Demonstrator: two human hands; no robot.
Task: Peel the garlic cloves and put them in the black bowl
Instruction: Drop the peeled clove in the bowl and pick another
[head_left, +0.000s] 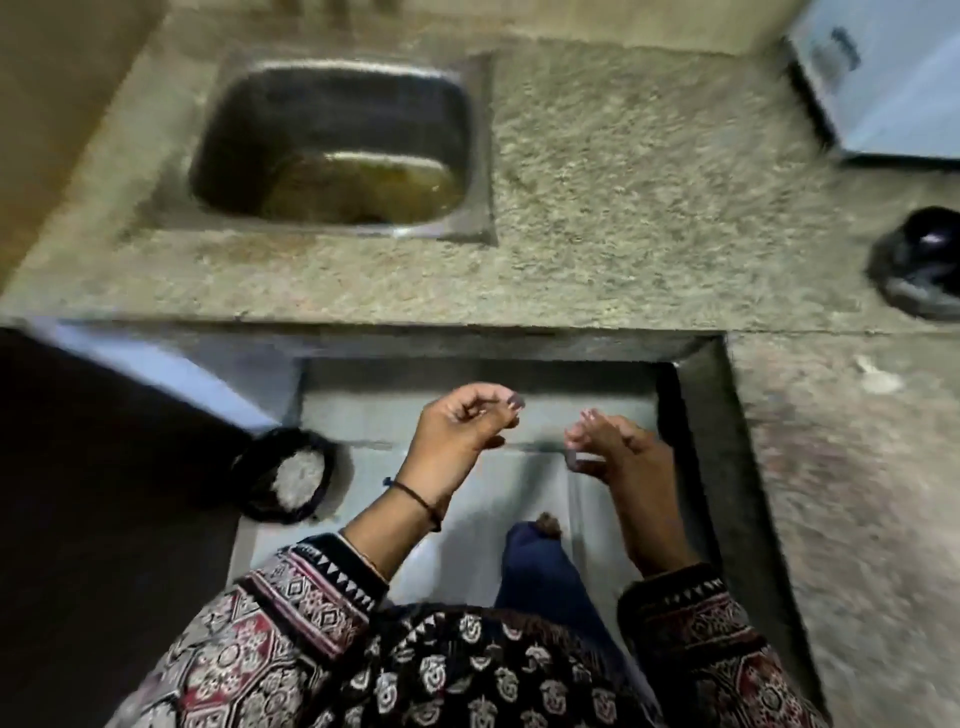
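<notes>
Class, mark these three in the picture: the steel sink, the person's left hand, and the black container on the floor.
steel sink (223, 130): head view, left inner wall.
left hand (457, 431): head view, middle of the hand.
black container (252, 467): head view, left rim.

countertop (623, 208): speckled beige-grey stone, fine grain all over.
sink (470, 156): dull steel grey; murky yellow-brown water (363, 192) in bottom.
black bowl (919, 260): glossy black, small pale highlight.
box (893, 78) at far right: pale blue-grey, dark marking.
round container (249, 467) on floor: black rim, white contents.
floor (363, 415): light grey tiles.
sleeves (291, 613): black, maroon, white; bands of triangles and diamonds.
tunic front (493, 670): black with white floral motifs.
wrist thread (415, 499): black.
fingernails (516, 400): greyish-mauve polish.
trouser leg (535, 566): dark blue.
</notes>
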